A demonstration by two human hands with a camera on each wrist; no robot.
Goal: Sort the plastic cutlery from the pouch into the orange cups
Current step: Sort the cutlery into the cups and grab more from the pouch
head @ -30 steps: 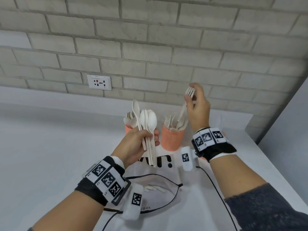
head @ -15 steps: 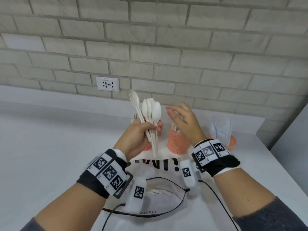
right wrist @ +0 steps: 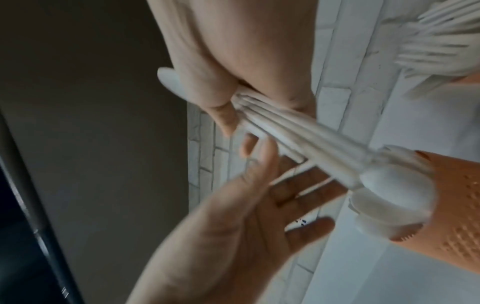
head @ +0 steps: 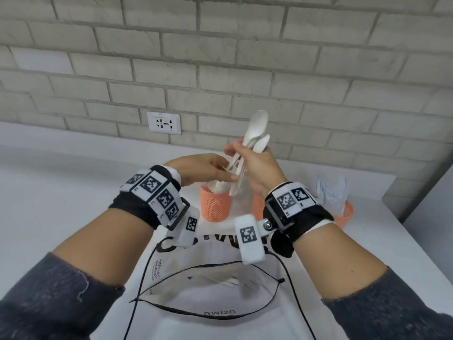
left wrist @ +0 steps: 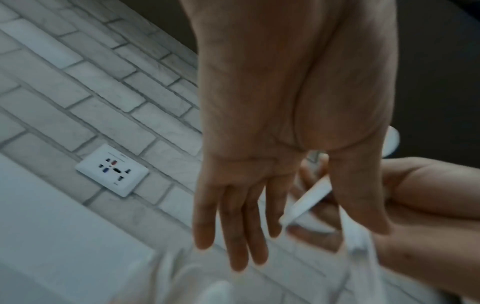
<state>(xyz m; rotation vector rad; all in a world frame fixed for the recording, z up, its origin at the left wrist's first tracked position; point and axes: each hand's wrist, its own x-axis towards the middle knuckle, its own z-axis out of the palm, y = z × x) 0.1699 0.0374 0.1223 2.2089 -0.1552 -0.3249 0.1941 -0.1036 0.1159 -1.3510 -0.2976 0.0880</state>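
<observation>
White spoons (head: 255, 141) sit bunched in the right hand's (head: 259, 168) grip; left hand (head: 203, 168), seemingly flat-fingered, alongside.

Matt white plastic spoons (head: 255, 141), perforated matt orange cup (head: 215, 204), rough brick wall (head: 220, 57).

Middle orange cup (head: 257, 204) mostly hidden behind right hand (head: 259, 168), cutlery inside pouch (head: 220, 303) indistinct, left hand (left wrist: 259, 164) fingertips motion-blurred.
</observation>
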